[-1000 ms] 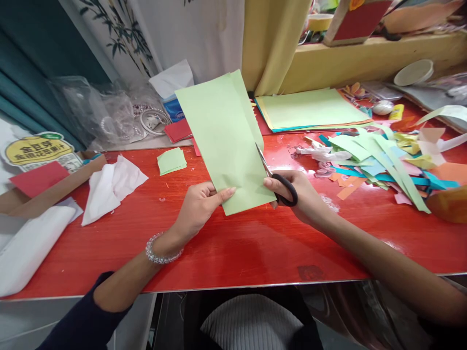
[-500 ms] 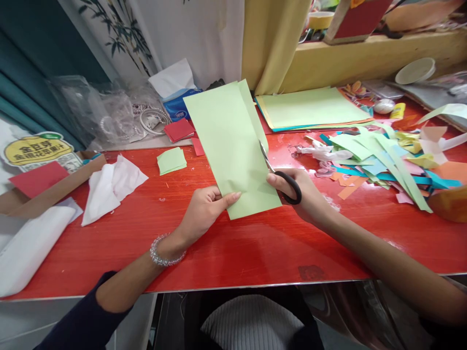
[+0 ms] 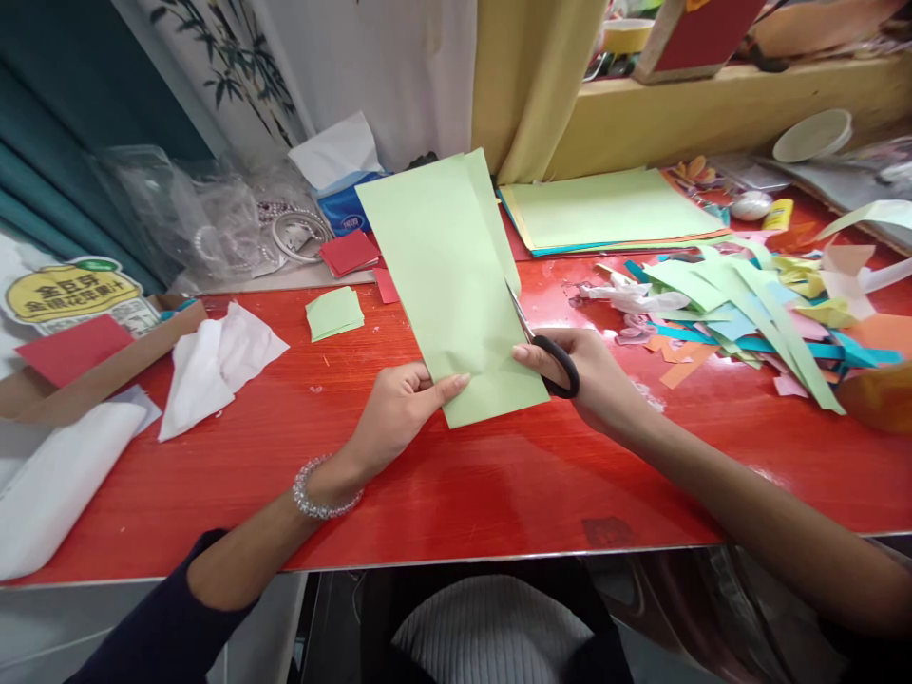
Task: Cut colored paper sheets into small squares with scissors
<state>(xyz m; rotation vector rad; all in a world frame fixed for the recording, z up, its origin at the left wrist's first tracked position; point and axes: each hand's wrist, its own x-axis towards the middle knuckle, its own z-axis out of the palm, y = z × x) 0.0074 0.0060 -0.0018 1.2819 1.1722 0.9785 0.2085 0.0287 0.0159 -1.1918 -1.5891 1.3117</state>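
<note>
My left hand point(image 3: 403, 408) pinches the lower left edge of a light green paper sheet point(image 3: 456, 285), its thumb on top. The sheet is tilted above the red table point(image 3: 285, 475), and a strip along its right side is partly separated at the top. My right hand point(image 3: 584, 375) is closed on black-handled scissors point(image 3: 560, 366), whose blades lie at the cut in the sheet, pointing up and left. Left of the sheet lies a small stack of green paper squares point(image 3: 336, 313), with red paper squares point(image 3: 349, 253) behind it.
Colored paper scraps point(image 3: 748, 304) are heaped at the right, below a stack of large sheets point(image 3: 613, 211). A crumpled tissue point(image 3: 220, 366), a cardboard tray point(image 3: 106, 370) and a white roll point(image 3: 64, 484) lie at the left. Plastic bags point(image 3: 206, 209) stand behind.
My right hand and the scissors have shifted slightly left along the sheet, and the blades look closer together. The sheet's top has risen slightly.
</note>
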